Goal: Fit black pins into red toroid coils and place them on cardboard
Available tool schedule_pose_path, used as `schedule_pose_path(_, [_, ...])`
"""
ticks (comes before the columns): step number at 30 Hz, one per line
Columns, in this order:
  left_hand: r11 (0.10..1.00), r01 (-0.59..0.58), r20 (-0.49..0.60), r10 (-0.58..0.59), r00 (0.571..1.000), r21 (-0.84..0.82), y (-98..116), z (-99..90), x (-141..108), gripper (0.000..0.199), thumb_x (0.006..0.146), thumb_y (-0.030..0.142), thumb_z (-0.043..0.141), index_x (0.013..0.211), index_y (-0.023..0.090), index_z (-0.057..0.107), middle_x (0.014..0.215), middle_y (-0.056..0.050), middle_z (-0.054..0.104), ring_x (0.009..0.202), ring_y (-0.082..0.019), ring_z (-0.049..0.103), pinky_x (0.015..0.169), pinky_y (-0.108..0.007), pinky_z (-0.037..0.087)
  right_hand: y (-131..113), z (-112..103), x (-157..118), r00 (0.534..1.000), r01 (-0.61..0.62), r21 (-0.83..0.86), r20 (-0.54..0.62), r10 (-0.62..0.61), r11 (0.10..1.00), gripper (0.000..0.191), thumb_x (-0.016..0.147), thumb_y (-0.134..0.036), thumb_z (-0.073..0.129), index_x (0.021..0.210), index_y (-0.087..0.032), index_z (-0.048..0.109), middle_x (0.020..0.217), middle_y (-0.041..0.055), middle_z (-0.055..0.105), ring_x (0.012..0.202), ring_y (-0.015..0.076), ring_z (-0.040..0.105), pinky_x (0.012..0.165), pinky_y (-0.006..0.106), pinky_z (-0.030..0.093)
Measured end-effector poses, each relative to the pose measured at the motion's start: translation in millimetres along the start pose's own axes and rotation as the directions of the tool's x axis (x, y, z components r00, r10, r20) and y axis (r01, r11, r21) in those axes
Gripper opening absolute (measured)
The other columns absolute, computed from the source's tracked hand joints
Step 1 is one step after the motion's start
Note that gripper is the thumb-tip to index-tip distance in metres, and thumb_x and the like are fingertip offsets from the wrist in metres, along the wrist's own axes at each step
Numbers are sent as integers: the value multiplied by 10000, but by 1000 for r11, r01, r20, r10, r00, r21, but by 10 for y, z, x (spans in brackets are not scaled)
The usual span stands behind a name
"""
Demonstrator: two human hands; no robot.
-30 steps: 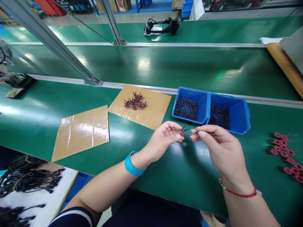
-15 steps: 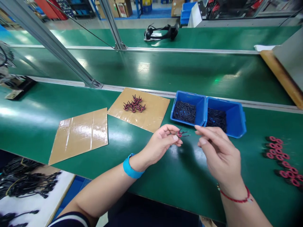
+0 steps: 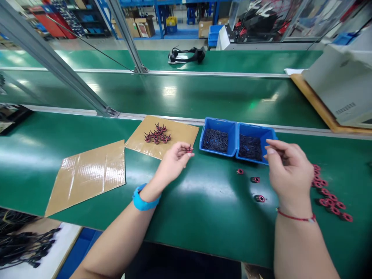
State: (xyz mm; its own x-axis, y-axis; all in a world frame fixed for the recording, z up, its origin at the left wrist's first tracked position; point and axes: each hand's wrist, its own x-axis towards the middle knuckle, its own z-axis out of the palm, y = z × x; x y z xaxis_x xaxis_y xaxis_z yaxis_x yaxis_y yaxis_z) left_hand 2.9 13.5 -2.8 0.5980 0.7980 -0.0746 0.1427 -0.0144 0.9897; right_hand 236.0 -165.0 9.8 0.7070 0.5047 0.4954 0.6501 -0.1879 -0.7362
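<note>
My left hand [image 3: 174, 161] is closed in a pinch on a small red-and-black ring coil, mostly covered by the fingers, above the table near the front right edge of a cardboard sheet [image 3: 183, 133]. Bunched on that sheet are several similar coils [image 3: 157, 134] with black sleeved leads standing up. My right hand [image 3: 290, 166] hangs beside the right blue bin [image 3: 269, 133], fingers loosely curled and apart, with nothing seen in them. Black sleeve pieces [image 3: 250, 147] fill part of that bin. Three ring coils [image 3: 255, 179] lie on the table between my hands.
The left blue bin [image 3: 222, 121] also contains black sleeve pieces. More red coils [image 3: 331, 199] are grouped at the right. Another cardboard sheet [image 3: 90, 170] lies at left. A metal post [image 3: 66, 66] slants over the green table [image 3: 200, 228], and a grey case [image 3: 345, 93] stands at back right.
My left hand has moved left with the coil, towards the cardboard sheet. My right hand has gone right, away from it, uncovering three coils on the table. The camera view has shifted too.
</note>
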Motion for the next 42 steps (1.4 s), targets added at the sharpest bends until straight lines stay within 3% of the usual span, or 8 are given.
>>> schedule_pose_path(6, [591, -13, -35, 70, 997, 807, -92, -294, 154, 142, 890, 186, 591, 1015, 164, 654, 989, -90, 669, 928, -227, 658, 872, -365, 521, 323, 44, 134, 989, -98, -160, 92, 113, 982, 287, 920, -320, 556, 1085, -172, 738, 1037, 111, 738, 861, 216, 689, 835, 401, 563])
schedule_pose_path(11, [414, 92, -104, 6, 995, 906, -115, -301, 178, 143, 922, 198, 543, 1026, 173, 637, 1040, -115, 719, 995, -258, 691, 888, -357, 517, 206, 168, 195, 947, -36, -308, 295, 132, 951, 262, 928, -221, 524, 1068, -175, 741, 1069, 104, 743, 912, 209, 695, 909, 381, 543])
schedule_pose_path(19, [305, 233, -267, 74, 961, 923, 14, -329, 70, 326, 941, 256, 510, 1231, 109, 504, 1080, -205, 707, 1015, -367, 703, 823, -434, 526, 112, 437, 585, 701, 145, -545, 646, 303, 826, 311, 967, -361, 650, 1210, -166, 656, 1226, 90, 677, 1060, 219, 675, 916, 448, 573])
schedule_pose_path(22, [350, 130, -194, 155, 969, 928, 58, -123, -100, 308, 938, 249, 520, 1212, 110, 494, 1002, -165, 698, 964, -331, 703, 821, -423, 531, 98, 453, 627, 688, 173, -579, 650, 323, 797, 344, 979, -372, 632, 1263, -178, 635, 1273, 101, 656, 1078, 224, 669, 915, 445, 577])
schedule_pose_path(24, [471, -80, 33, 108, 994, 878, 37, 126, -223, 225, 931, 238, 535, 1136, 145, 533, 965, -117, 685, 916, -280, 696, 808, -397, 546, 96, 412, 613, 700, 190, -581, 645, 306, 791, 343, 980, -373, 629, 1264, -180, 635, 1277, 102, 655, 1081, 224, 668, 919, 446, 576])
schedule_pose_path(28, [553, -478, 523, 87, 848, 682, -56, 701, -359, 238, 901, 211, 593, 1137, 181, 587, 1113, -107, 652, 1011, -250, 663, 899, -405, 554, 119, 276, 537, 725, 236, -536, 652, 221, 810, 331, 982, -371, 627, 1252, -181, 642, 1280, 101, 657, 1098, 227, 664, 937, 455, 568])
schedule_pose_path(35, [524, -406, 417, 105, 903, 748, -97, 1342, -201, 422, 921, 254, 606, 1321, 144, 522, 1123, -124, 639, 1023, -273, 661, 915, -435, 546, 194, 116, 421, 763, 245, -401, 642, 80, 883, 277, 1001, -333, 597, 1213, -168, 664, 1225, 93, 698, 1095, 222, 679, 971, 463, 549])
schedule_pose_path(42, [495, -483, 464, 171, 869, 723, -137, 1478, -82, 152, 952, 215, 521, 1045, 186, 639, 953, -73, 649, 890, -229, 640, 824, -368, 516, 223, 60, 321, 829, 187, -288, 559, 7, 939, 359, 1027, -133, 390, 1282, -204, 632, 1244, 107, 740, 1113, 228, 702, 936, 327, 504])
